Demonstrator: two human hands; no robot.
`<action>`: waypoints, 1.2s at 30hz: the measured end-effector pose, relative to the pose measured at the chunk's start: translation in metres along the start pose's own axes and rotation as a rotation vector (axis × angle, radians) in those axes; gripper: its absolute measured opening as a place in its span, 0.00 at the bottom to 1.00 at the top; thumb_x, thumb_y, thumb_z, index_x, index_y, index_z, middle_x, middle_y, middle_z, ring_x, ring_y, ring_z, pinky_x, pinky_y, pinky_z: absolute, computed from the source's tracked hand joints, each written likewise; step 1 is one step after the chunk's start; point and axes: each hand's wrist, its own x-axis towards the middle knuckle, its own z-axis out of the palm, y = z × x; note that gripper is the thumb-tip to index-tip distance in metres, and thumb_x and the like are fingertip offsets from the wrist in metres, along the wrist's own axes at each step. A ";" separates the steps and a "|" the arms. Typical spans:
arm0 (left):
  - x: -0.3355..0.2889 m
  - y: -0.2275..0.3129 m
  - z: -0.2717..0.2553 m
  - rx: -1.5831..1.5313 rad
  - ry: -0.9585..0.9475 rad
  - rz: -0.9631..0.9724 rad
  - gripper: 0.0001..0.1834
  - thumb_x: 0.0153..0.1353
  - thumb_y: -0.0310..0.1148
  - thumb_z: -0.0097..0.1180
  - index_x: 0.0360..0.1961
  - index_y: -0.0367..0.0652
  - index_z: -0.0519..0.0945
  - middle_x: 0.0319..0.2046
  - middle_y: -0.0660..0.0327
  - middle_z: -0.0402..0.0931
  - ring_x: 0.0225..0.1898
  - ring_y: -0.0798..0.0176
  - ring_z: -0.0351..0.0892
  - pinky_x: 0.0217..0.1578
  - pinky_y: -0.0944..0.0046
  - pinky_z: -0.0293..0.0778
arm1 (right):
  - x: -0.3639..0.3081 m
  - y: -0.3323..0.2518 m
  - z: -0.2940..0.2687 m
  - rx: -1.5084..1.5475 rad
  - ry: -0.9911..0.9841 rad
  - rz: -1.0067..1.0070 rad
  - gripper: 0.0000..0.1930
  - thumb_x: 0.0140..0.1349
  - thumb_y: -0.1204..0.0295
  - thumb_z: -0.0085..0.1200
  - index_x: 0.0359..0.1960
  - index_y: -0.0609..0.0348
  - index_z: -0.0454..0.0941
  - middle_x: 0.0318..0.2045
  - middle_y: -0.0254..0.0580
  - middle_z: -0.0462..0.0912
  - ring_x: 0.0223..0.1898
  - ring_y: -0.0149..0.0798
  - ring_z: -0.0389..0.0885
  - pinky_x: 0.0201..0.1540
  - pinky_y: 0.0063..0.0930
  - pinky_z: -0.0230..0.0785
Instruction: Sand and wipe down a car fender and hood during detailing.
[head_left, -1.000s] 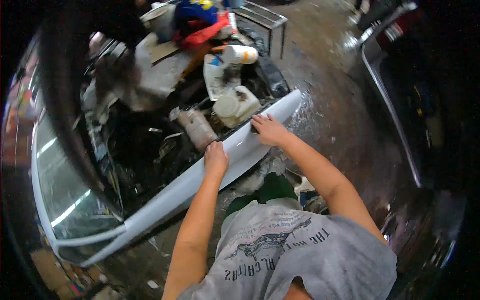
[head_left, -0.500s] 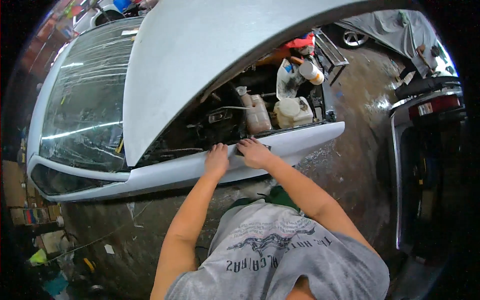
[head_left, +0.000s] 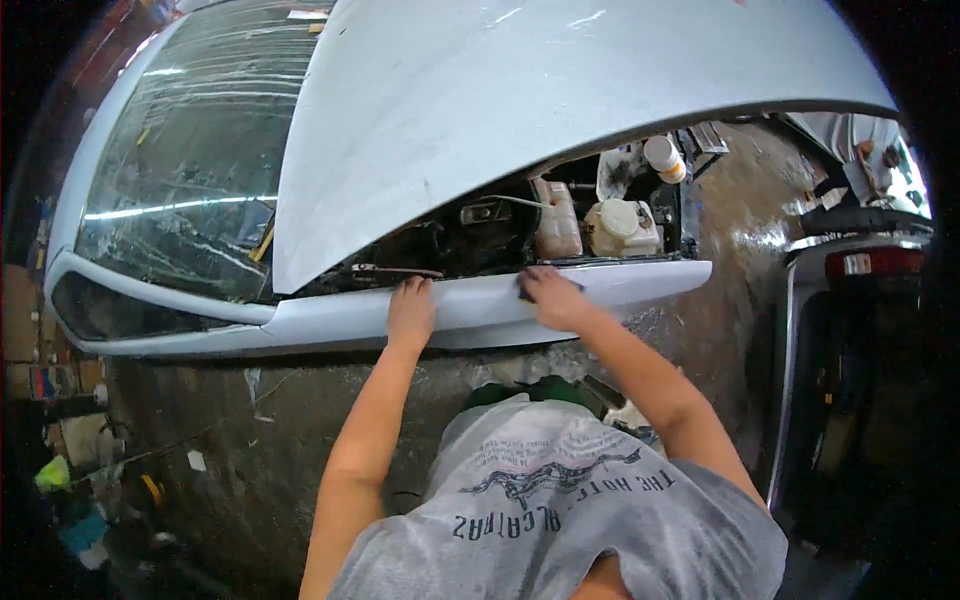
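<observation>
A light grey-white car fender (head_left: 465, 305) runs left to right in front of me, beside the engine bay. My left hand (head_left: 410, 315) rests on it, fingers laid out toward its upper edge and holding nothing. Farther right, my right hand (head_left: 556, 299) is closed over a small dark flat pad (head_left: 523, 291), pressed to the fender. Most of the pad is hidden under the fingers, so its exact kind is unclear. Motion slightly blurs both hands.
The raised hood (head_left: 560, 80) overhangs the engine bay, where a white-capped reservoir (head_left: 618, 220) and a tan tank (head_left: 560, 220) sit. A dusty windshield (head_left: 190, 160) lies left. Another car (head_left: 840, 330) with a red tail light stands right. Litter dots the floor at lower left.
My right hand has slid right along the fender with the pad, and my left hand has shifted a little left. The hands are farther apart. The view has also shifted.
</observation>
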 end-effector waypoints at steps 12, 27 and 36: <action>-0.017 -0.038 -0.037 -0.045 -0.095 -0.138 0.31 0.57 0.37 0.66 0.61 0.36 0.74 0.64 0.49 0.69 0.64 0.42 0.66 0.66 0.50 0.65 | 0.023 -0.041 -0.005 0.044 0.028 -0.093 0.32 0.65 0.59 0.52 0.67 0.65 0.65 0.70 0.63 0.63 0.72 0.59 0.59 0.75 0.47 0.48; -0.067 -0.214 -0.094 -0.033 -0.018 0.071 0.30 0.52 0.32 0.67 0.57 0.35 0.75 0.55 0.48 0.75 0.58 0.43 0.73 0.60 0.49 0.70 | 0.135 -0.258 0.027 0.034 0.100 0.006 0.30 0.60 0.67 0.48 0.64 0.69 0.68 0.68 0.63 0.66 0.71 0.56 0.61 0.75 0.48 0.48; -0.081 -0.280 -0.126 -0.078 0.070 0.070 0.20 0.54 0.29 0.64 0.49 0.37 0.79 0.49 0.52 0.77 0.55 0.46 0.75 0.56 0.50 0.72 | 0.135 -0.253 0.037 -0.064 0.112 0.051 0.30 0.59 0.68 0.53 0.63 0.69 0.69 0.66 0.62 0.69 0.69 0.57 0.64 0.74 0.47 0.51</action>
